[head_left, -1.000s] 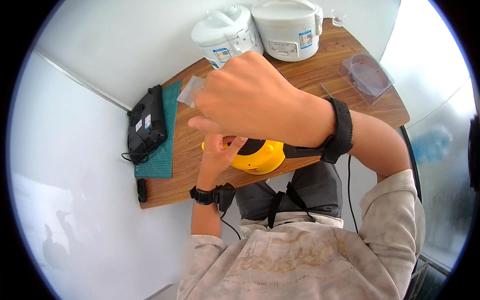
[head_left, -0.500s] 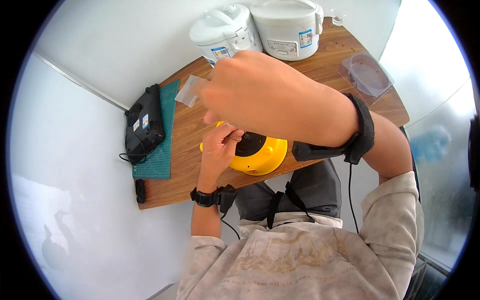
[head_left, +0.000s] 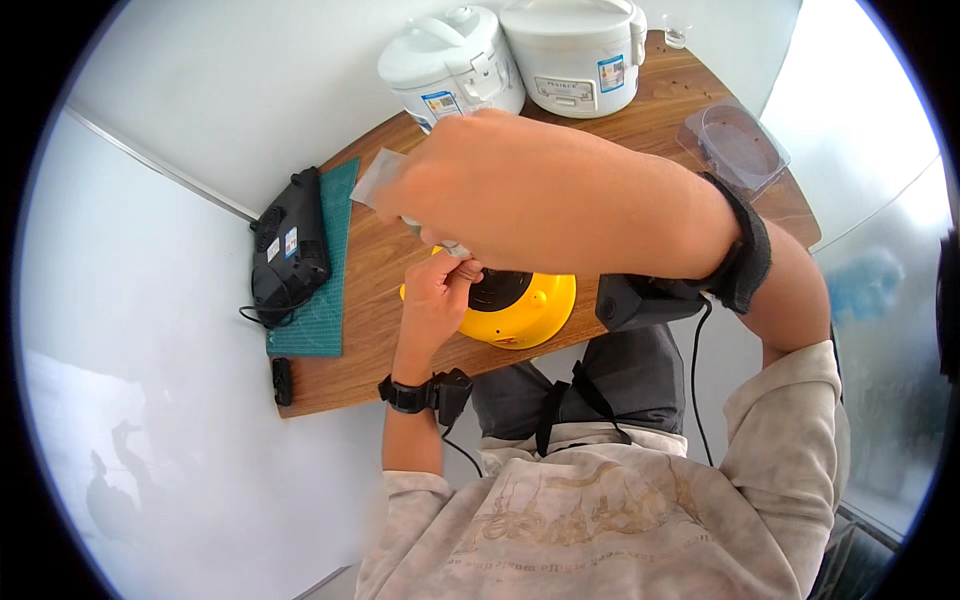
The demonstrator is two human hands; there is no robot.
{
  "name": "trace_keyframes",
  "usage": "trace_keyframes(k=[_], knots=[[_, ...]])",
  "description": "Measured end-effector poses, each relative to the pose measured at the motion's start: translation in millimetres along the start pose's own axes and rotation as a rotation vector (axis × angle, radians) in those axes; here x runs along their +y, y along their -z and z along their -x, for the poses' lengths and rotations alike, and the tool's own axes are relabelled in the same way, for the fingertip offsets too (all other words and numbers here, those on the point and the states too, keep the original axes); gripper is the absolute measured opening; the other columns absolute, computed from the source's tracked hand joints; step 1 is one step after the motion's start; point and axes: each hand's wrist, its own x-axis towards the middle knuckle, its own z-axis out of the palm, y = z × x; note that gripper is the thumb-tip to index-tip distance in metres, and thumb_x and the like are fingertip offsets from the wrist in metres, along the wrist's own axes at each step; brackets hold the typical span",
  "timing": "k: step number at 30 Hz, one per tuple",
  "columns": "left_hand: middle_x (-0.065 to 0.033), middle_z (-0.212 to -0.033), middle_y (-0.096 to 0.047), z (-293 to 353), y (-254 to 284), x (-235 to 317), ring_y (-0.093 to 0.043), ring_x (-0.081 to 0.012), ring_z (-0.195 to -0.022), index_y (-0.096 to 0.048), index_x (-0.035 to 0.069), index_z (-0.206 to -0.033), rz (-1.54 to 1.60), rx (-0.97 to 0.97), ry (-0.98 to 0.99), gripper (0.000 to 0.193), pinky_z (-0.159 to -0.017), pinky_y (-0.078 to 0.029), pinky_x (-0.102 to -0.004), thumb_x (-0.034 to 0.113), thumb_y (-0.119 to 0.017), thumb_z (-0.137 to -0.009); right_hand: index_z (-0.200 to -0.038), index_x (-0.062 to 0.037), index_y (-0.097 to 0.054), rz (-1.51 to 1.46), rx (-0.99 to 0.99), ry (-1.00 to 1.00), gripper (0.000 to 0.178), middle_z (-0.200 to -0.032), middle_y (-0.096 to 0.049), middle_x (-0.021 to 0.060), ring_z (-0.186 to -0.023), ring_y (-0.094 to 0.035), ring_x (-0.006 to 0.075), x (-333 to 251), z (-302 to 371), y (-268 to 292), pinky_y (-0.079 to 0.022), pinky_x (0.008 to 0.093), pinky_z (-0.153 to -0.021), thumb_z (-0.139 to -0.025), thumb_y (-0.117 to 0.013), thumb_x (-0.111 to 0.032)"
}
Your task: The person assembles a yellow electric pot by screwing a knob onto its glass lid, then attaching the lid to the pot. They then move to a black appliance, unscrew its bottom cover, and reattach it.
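A round yellow appliance body (head_left: pixel 530 318) with a black vented centre sits near the table's front edge, partly covered by my right forearm. My left hand (head_left: pixel 438 292) is closed in a pinch at its left side, thumb and finger on a small whitish piece (head_left: pixel 455 249). Just above, my right hand (head_left: pixel 430 180) is curled with the back of the hand upward; its fingers are mostly hidden, with a bit of something whitish beneath them. I cannot make out what either hand holds. Beside the right fingers lies a small clear plastic bag (head_left: pixel 376 176).
Two white rice cookers (head_left: pixel 570 70) stand at the back. On the left, a black device (head_left: pixel 290 250) rests on a green cutting mat (head_left: pixel 325 320), with a small black object (head_left: pixel 282 381) nearby. A clear plastic tray (head_left: pixel 735 150) and a small clear cup (head_left: pixel 676 36) are on the right.
My right forearm and wrist have shifted slightly right and turned a little. The whitish piece between my hands shows more now. My left hand stays in place.
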Motion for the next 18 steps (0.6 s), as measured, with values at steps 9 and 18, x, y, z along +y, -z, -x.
trace_keyframes(k=[9,18], knots=[[-0.0108,-0.083,-0.073,2,3,1,-0.068,-0.0156,-0.075,-0.067,-0.006,-0.096,-0.099,-0.013,-0.104,0.011,-0.070,-0.054,-0.0277,0.005,-0.064,-0.097,-0.064,-0.0026,-0.063,0.272,0.018,-0.160,0.044,-0.055,-0.058,0.0095,-0.050,-0.060,0.0271,-14,-10,-8,-0.046,0.0360,-0.048,-0.087,-0.071,-0.039],[-0.0110,-0.080,-0.072,0,1,-8,-0.071,-0.0177,-0.072,-0.067,-0.006,-0.098,-0.085,0.025,-0.031,0.020,-0.066,-0.054,-0.0280,0.013,-0.063,-0.101,-0.098,-0.0003,-0.062,0.125,-0.220,-0.225,0.041,-0.068,-0.061,0.0118,-0.068,-0.063,0.0310,-7,-10,-2,-0.050,0.0399,-0.060,-0.090,-0.067,-0.040]])
